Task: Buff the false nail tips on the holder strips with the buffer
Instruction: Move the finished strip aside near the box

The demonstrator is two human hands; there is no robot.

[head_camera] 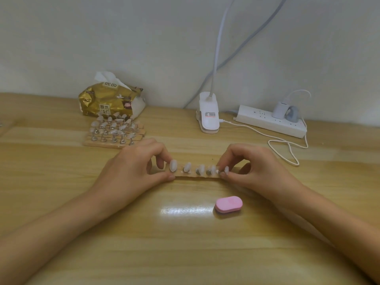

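While both hands are taken up with one narrow pale wooden holder strip (195, 175), no buffing is under way in this head-camera view. The strip lies crosswise on the light wood-grain worktop (185, 254), just below the centre of the view. The left hand (141, 167) pinches its 9 o'clock end between thumb and curled fingers. The right hand (255, 171) pinches the 3 o'clock end, fingertips right at the last stand; whether they grip wood or stand cannot be told. Holding both ends probably serves to square and steady the strip in front of the person.

Five translucent milky-white false nail tips (187, 167) stand in a row along the strip, each tilted on a small silvery metal stand. Whether their surface is buffed is too small to tell.

At 5 o'clock from the strip, near the right wrist, the pink oval buffer block (228, 204) rests untouched, handy for the right hand. At 10 o'clock sits a stack of further wooden holder strips (115, 130) loaded with tips. Behind that is a gold tissue pack (109, 99); at 12 o'clock, a white clip lamp base (208, 114); at 2 o'clock, a white power strip (269, 120).
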